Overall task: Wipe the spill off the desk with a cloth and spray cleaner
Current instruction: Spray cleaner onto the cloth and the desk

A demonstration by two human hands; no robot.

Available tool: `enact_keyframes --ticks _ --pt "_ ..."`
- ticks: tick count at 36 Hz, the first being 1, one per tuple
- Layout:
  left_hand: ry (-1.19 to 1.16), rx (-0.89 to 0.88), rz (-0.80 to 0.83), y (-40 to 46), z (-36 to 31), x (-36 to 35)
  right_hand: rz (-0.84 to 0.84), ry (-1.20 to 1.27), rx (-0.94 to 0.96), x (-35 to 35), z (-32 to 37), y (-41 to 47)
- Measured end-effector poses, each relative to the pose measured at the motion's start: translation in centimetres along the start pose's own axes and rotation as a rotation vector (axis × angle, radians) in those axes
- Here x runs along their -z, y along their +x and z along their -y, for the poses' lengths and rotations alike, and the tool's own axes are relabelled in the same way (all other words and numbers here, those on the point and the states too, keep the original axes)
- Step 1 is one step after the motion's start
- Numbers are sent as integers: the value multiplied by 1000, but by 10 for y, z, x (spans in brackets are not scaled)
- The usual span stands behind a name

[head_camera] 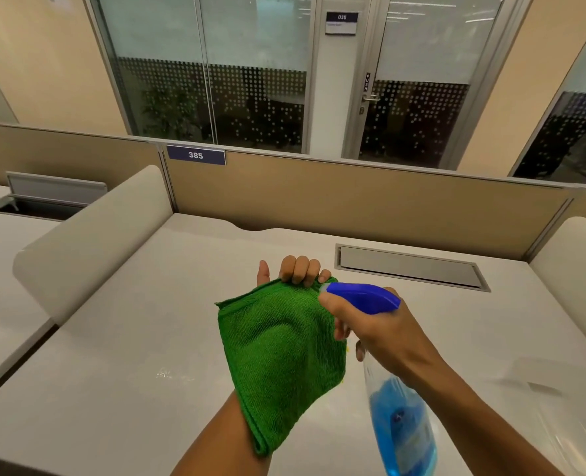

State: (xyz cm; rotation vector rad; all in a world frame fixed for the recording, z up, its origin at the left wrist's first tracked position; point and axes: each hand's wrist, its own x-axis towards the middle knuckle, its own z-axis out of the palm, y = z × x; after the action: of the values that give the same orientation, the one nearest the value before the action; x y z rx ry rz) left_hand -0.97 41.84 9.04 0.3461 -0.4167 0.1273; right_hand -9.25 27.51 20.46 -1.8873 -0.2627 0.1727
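My left hand (296,269) is raised over the white desk (147,321), its fingers curled over the top edge of a folded green cloth (281,352) that drapes down over my palm and wrist. My right hand (377,331) grips the neck of a spray bottle (401,427) with clear walls and blue liquid, one finger on the trigger. The bottle's blue nozzle head (360,297) points left at the cloth from very close. A small wet, glinting patch (168,374) lies on the desk left of the cloth. A bit of yellow shows at the cloth's right edge.
A closed cable hatch (408,266) is set into the desk behind my hands. Beige partitions (353,197) fence the back, with rounded dividers at the left (89,242) and right (573,266). A neighbouring desk sits to the left.
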Motion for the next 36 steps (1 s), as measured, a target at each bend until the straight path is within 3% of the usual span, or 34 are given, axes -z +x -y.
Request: enact_keyframes --ticks 6,10,14,20,23,29,36 --pt "-43 35 -101 4 1 -10 72 -1 -5 -10 0 -8" --pt "-26 -35 -123 11 -4 -2 68 20 -14 -9 -3 -18" --pt "-230 -31 -180 17 -7 -3 97 -9 -77 -7 -11 -28" --pt "-46 -77 -118 10 -4 -11 74 40 -119 4 -19 -37" --pt "-120 -43 -38 9 -3 -11 31 18 -149 15 -24 -35" --pt "-121 -24 -50 13 -2 -7 -107 21 -179 34 -35 -28" --pt "-142 10 -18 15 1 -13 -119 14 -202 44 -34 -15"
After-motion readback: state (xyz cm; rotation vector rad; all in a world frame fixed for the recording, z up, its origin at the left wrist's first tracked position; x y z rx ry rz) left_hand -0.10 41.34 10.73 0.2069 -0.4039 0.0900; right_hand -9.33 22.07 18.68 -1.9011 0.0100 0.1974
